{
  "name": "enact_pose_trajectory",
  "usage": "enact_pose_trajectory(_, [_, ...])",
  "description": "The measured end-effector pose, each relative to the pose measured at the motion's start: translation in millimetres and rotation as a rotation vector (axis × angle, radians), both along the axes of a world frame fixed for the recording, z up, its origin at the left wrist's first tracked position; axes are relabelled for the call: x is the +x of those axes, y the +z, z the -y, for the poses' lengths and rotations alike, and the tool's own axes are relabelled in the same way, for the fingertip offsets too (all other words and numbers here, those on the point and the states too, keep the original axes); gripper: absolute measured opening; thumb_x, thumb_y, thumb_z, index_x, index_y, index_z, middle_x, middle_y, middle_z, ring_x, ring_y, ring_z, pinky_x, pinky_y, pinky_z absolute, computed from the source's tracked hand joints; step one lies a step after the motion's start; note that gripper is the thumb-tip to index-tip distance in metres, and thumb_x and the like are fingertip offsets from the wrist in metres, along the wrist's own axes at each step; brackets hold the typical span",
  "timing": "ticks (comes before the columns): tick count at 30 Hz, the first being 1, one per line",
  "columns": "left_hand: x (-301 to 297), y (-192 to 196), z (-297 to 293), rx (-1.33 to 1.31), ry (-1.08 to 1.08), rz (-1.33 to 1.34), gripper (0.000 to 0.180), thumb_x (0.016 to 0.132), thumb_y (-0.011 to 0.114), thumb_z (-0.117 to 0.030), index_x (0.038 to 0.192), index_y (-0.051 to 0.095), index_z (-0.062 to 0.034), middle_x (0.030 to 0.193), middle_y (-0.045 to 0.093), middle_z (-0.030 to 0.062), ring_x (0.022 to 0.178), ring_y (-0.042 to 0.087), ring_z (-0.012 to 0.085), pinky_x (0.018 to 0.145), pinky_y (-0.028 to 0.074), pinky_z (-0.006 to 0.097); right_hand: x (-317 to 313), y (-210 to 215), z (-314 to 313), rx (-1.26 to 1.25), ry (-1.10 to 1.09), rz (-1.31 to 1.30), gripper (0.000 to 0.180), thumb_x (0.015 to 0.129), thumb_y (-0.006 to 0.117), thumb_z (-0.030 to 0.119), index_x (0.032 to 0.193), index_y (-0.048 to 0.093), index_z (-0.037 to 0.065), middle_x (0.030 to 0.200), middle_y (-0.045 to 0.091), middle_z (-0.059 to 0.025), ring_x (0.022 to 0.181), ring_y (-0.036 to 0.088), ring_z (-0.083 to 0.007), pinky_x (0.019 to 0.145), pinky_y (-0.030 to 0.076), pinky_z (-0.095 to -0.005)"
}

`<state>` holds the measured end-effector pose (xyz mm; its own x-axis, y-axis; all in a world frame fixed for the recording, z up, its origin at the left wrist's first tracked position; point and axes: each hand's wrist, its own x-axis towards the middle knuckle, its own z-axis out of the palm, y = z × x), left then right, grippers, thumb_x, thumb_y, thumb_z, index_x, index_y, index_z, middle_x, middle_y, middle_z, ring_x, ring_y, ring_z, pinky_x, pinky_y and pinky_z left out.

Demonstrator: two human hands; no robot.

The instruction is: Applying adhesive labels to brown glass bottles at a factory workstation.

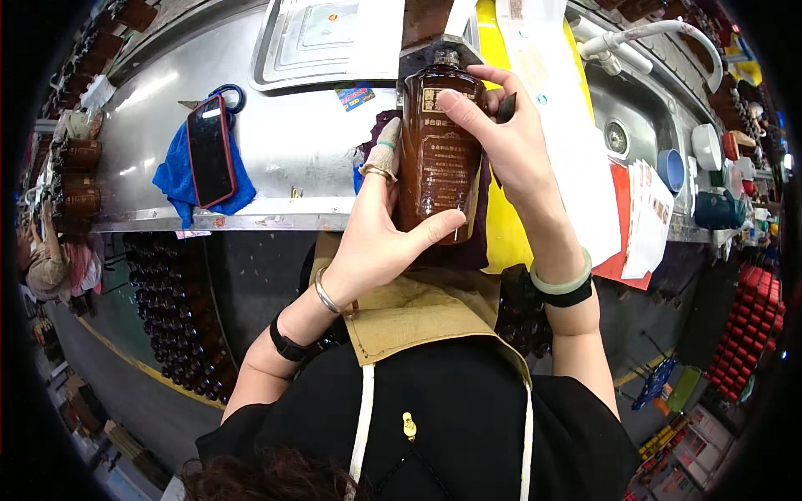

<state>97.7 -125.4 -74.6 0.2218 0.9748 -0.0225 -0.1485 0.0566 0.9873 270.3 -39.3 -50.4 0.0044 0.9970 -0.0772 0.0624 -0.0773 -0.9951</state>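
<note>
A brown glass bottle [438, 179] with gold printing and a dark stopper is held over the front edge of the steel counter, its neck pointing away from me. My left hand [380, 238] grips its lower left side, thumb across the front; pale fabric covers one or more fingertips. Around the upper right side is my right hand [510, 134], its thumb pressed on the front below the shoulder. A small dark rounded object [506, 108] shows between that thumb and the fingers; its kind is unclear. Dark cloth [468, 250] lies under the bottle.
Left on the counter, a red-edged phone [210, 152] rests on a blue cloth [174, 174] beside a tape roll [229, 98]. A metal tray [296, 46] lies behind. To the right are yellow and white sheets [576, 159], labels [643, 221] and a sink with faucet [668, 32].
</note>
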Motion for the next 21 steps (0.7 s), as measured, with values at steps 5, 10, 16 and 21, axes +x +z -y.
enact_pose_trajectory(5, [1, 2, -1, -0.033, -0.01, 0.034, 0.105, 0.094, 0.079, -0.009, 0.166, 0.005, 0.007, 0.167, 0.03, 0.0218, 0.153, 0.037, 0.0266, 0.125, 0.035, 0.04, 3, -8, -2, 0.011, -0.013, -0.017, 0.065, 0.084, 0.092, 0.032, 0.129, 0.062, -0.002, 0.087, 0.051, 0.005, 0.076, 0.049, -0.0042, 0.065, 0.044, -0.0199])
enact_pose_trajectory(10, [1, 0, -1, -0.014, -0.015, 0.045, 0.105, 0.094, 0.077, -0.005, 0.167, 0.003, 0.0055, 0.168, 0.028, 0.0214, 0.153, 0.036, 0.0267, 0.125, 0.035, 0.04, 3, -14, -3, 0.056, -0.031, 0.038, 0.065, 0.082, 0.093, 0.031, 0.13, 0.062, 0.001, 0.088, 0.049, 0.0056, 0.076, 0.047, -0.0041, 0.067, 0.043, -0.0202])
enact_pose_trajectory(16, [0, 2, 0, 0.01, -0.018, -0.001, 0.107, 0.092, 0.079, -0.006, 0.167, 0.004, 0.0062, 0.168, 0.028, 0.0216, 0.155, 0.034, 0.0265, 0.126, 0.033, 0.04, 1, -6, 0, 0.029, -0.017, 0.012, 0.063, 0.084, 0.092, 0.029, 0.13, 0.061, 0.0, 0.088, 0.05, 0.0049, 0.076, 0.048, -0.0038, 0.066, 0.044, -0.0198])
enact_pose_trajectory(21, [0, -2, 1, -0.03, -0.011, 0.044, 0.108, 0.092, 0.08, -0.007, 0.166, 0.004, 0.0065, 0.168, 0.028, 0.0219, 0.154, 0.034, 0.0265, 0.126, 0.033, 0.04, 0, -8, -2, 0.035, -0.001, -0.003, 0.065, 0.084, 0.092, 0.027, 0.132, 0.059, -0.003, 0.087, 0.053, 0.0041, 0.076, 0.051, -0.0035, 0.065, 0.045, -0.019])
